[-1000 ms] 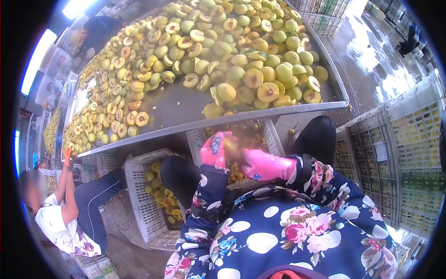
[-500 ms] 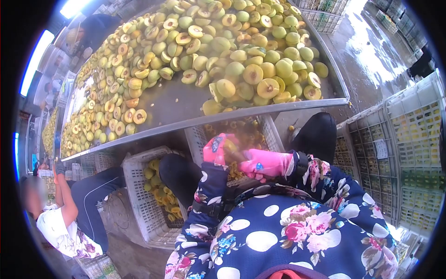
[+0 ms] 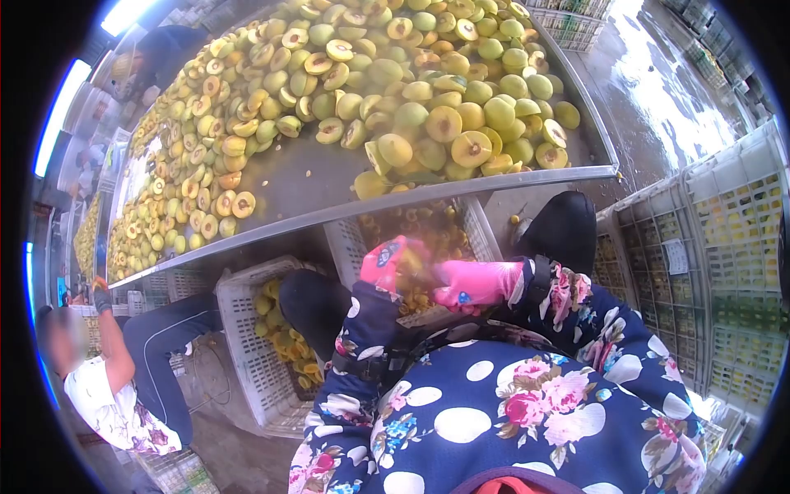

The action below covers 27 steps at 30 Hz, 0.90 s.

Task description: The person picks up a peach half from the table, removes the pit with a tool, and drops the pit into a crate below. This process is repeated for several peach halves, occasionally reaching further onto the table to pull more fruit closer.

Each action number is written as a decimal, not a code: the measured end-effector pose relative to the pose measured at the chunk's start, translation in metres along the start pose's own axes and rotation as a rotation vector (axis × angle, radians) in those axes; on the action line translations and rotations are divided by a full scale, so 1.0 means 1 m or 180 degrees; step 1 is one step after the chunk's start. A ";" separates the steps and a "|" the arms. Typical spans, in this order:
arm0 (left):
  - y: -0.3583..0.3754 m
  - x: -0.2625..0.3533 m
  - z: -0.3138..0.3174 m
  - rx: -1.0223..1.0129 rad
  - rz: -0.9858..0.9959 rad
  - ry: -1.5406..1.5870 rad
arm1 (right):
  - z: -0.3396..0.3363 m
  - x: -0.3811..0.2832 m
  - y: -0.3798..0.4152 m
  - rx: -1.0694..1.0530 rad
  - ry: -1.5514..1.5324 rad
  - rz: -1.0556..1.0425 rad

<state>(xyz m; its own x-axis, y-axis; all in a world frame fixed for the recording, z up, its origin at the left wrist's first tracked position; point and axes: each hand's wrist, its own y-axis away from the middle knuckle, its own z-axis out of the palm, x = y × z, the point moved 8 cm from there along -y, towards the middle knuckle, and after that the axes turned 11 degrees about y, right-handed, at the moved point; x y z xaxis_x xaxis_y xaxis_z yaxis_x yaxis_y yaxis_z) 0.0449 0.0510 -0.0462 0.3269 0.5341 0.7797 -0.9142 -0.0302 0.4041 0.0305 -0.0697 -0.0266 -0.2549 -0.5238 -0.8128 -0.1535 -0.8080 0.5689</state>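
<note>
My left hand (image 3: 388, 263), in a pink glove, is closed around a yellow-green fruit piece (image 3: 412, 268), blurred by the lens haze. Close beside it on the right is my right hand (image 3: 477, 285), also pink-gloved, with its fingers curled shut; what it grips is hidden. Both hands hover over a white plastic crate (image 3: 485, 233) holding yellow fruit pieces, just below the table's front rim. On the metal table (image 3: 300, 183) lies a large heap of green-yellow stone fruit (image 3: 444, 125), many cut in half with brown centres showing.
Left of my knee stands another white crate (image 3: 247, 362) with fruit halves. Stacked crates (image 3: 699, 263) of fruit rise at my right. A seated co-worker (image 3: 123, 379) is at the left, one gloved hand at the table's edge. My dark-clad knees flank the middle crate.
My hands have shifted slightly, with the fruit piece still in the left and a little more of it showing. The co-worker's raised arm has moved a little. The view has tilted slightly.
</note>
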 end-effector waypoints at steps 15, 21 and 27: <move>0.004 0.041 -0.044 -0.0650 0.0773 0.2128 | 0.027 -0.026 0.016 -0.0764 -0.1493 -0.0915; 0.071 0.153 -0.214 0.2112 0.1372 -0.3622 | -0.006 0.056 -0.037 0.0705 0.3059 -0.0191; -0.054 0.155 -0.100 0.0926 0.1030 -0.3463 | -0.011 0.048 -0.033 0.0892 0.2147 -0.0089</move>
<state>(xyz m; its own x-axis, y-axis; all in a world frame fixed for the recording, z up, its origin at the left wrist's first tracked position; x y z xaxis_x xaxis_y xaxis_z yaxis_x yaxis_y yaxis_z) 0.1211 0.2196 0.0046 0.2502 -0.5341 0.8075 -0.9492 -0.2995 0.0961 0.0340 -0.0707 -0.0859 0.3822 -0.6292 -0.6767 -0.4131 -0.7714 0.4840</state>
